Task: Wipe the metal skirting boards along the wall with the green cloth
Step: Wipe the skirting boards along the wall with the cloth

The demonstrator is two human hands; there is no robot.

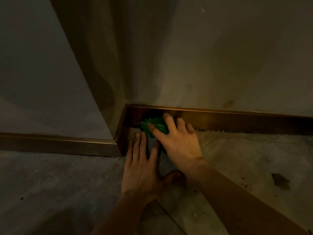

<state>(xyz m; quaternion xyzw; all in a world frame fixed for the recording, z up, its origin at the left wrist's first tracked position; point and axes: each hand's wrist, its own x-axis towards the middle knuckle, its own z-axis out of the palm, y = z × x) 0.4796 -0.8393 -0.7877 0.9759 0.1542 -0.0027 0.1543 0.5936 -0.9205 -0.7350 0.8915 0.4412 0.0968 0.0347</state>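
Note:
A bronze-coloured metal skirting board [237, 120] runs along the foot of the wall and turns around a protruding corner, continuing to the left [59, 145]. My right hand [179, 143] presses a bunched green cloth [152, 127] against the board just right of the inner corner. Fingers cover most of the cloth. My left hand [142, 167] lies flat on the floor with its fingers spread, fingertips close to the short corner piece of skirting, holding nothing.
The grey wall [220, 56] rises straight ahead, with a projecting wall corner [101, 73] on the left. The concrete floor [254, 158] is dusty, with dark stains [280, 181] at the right. The light is dim.

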